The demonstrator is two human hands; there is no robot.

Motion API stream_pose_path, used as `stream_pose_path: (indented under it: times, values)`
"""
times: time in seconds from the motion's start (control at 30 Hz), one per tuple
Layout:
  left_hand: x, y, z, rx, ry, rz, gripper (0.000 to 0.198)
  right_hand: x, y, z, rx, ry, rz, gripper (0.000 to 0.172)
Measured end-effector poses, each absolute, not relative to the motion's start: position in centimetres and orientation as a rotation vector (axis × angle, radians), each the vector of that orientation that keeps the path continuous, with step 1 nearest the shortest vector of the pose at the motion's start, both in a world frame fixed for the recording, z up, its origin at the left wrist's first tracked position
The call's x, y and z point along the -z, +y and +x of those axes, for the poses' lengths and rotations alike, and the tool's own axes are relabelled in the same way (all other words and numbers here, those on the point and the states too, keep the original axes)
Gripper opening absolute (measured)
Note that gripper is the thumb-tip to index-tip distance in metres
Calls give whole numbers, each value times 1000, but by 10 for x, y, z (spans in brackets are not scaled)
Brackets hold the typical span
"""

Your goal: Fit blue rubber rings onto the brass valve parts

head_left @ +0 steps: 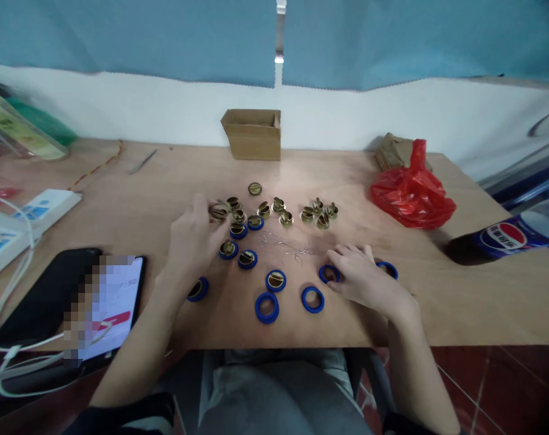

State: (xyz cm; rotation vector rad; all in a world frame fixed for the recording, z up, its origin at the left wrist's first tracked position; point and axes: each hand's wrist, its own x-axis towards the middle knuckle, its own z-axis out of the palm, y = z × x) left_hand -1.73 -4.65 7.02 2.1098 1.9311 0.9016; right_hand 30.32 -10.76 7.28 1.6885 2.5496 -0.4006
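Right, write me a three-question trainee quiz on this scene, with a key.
1. Multiple choice: which thing is at the right hand's fingers?
a) a phone
b) a cola bottle
c) a blue ring

2. True or false: the red bag lies to the left of the open cardboard box, as the camera sees them.

3. Fill in: the metal piece between the left hand's thumb and fingers is ____ in colour.

Key: 1 c; 2 false, it lies to the right; 3 brassy gold.
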Motion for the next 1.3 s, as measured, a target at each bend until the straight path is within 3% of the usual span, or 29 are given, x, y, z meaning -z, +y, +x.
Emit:
stream_pose_path:
  times: [0.1,0.23,0.37,0.57,0.73,1.03,1.3]
  values:
    - [-73,-63,10,-1092,1495,2215,26,-83,-96,303,420,2727,1638,16]
    - [-63,-77,45,-1065,1093,2163,24,-108,-81,295,600,3006,1580,26]
    - [-43,-81,62,-1093,1052,2085,28,-121,-76,284,940,3099,1396,28]
    - [-24,-84,63,-1031,1093,1670,34,-102,-76,274,1064,3142,1433,29]
    - [-20,-82,63,-1057,1056,1388,37,-95,-79,268,919,3222,1527,33]
    - [-28,-86,63,-1152,1199,1413,34,-84,-84,260,699,3243,1531,33]
    - [-23,-88,61,-1094,1010,1303,52,-61,-79,250,402,3310,1530,34]
